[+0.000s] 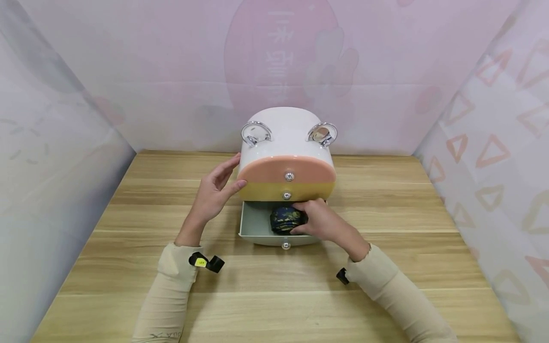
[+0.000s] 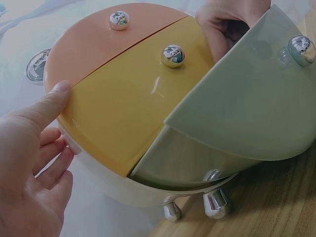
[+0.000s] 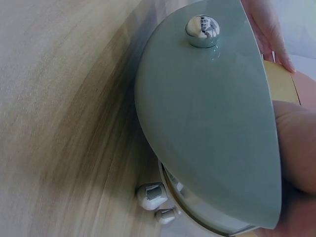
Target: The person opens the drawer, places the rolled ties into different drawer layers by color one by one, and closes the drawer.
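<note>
A small white drawer cabinet (image 1: 285, 131) has a pink top drawer (image 1: 266, 169), a yellow middle drawer (image 1: 261, 191) and a green bottom drawer (image 1: 256, 221) pulled out. Inside the green drawer sits a dark blue-green patterned fabric roll (image 1: 284, 220), toward the right. My right hand (image 1: 323, 220) reaches in and grips the roll between thumb and fingers; in the right wrist view the drawer front hides the fingertips. My left hand (image 1: 212, 193) rests against the cabinet's left side, its thumb on the front edge and its fingers loosely extended along the side.
Two round chrome ears (image 1: 256, 133) stick up from the cabinet's top. Silver ball knobs (image 1: 286, 245) mark the drawers, and short metal feet (image 2: 216, 203) carry the cabinet on the wooden table (image 1: 128, 267). A printed cloth backdrop (image 1: 171, 71) stands behind and at both sides.
</note>
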`<control>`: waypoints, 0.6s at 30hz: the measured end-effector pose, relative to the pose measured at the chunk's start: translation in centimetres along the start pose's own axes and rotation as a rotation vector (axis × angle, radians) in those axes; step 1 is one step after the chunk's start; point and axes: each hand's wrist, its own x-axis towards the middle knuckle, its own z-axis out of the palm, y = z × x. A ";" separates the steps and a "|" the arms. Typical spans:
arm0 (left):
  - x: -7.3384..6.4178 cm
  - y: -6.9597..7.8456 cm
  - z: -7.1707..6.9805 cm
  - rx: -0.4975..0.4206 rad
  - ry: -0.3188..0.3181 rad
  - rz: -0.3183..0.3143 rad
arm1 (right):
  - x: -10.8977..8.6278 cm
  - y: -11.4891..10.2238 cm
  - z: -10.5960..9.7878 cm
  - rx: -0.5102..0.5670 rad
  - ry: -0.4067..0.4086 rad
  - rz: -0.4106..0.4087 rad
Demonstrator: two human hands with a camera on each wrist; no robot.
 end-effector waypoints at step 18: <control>-0.1 0.1 0.0 -0.012 0.012 0.011 | 0.2 -0.1 -0.1 -0.059 -0.032 -0.006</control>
